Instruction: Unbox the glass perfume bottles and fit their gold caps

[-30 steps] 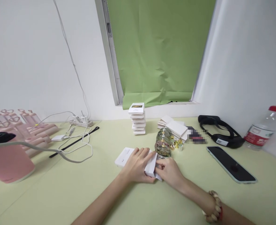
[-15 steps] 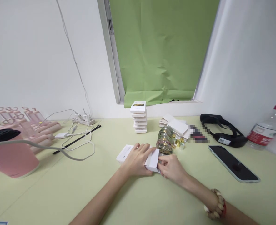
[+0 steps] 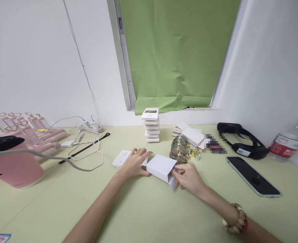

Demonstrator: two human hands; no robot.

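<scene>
Left hand (image 3: 134, 165): laid palm down over a printed box (image 3: 119, 159), fingers loosely spread, thumb set apart from the index finger; whether the box is gripped cannot be told.
Right hand (image 3: 189, 177): fingers curled narrow at the mouth of a plain white carton (image 3: 161, 165); the tips are partly hidden, so whether a flap is pinched or something is held inside cannot be told.
Plain carton's lie: placed between the two hands, its long axis apparently running from the left hand toward the right and slanting nearer the body; its mouth is faced to the right hand, the nearer one, while its far end is set just beside the left thumb.
Plain carton's look: blank, box-shaped and crisp-edged, with the right end unclosed and a flap hung down below the right fingers.
Glass pieces (image 3: 178, 150): lined up just beyond the right hand, clear and rounded.
Gold caps (image 3: 193, 153): scattered beyond the right hand, beside the glass.
Flat white cards (image 3: 190, 135): heaped farther out, past the glass.
Stacked boxes (image 3: 152, 126): piled upright beyond the gap between the hands.
Phone (image 3: 252, 176): laid flat, right of the right hand.
Pink cup (image 3: 14, 168): stood well left of the left hand.
</scene>
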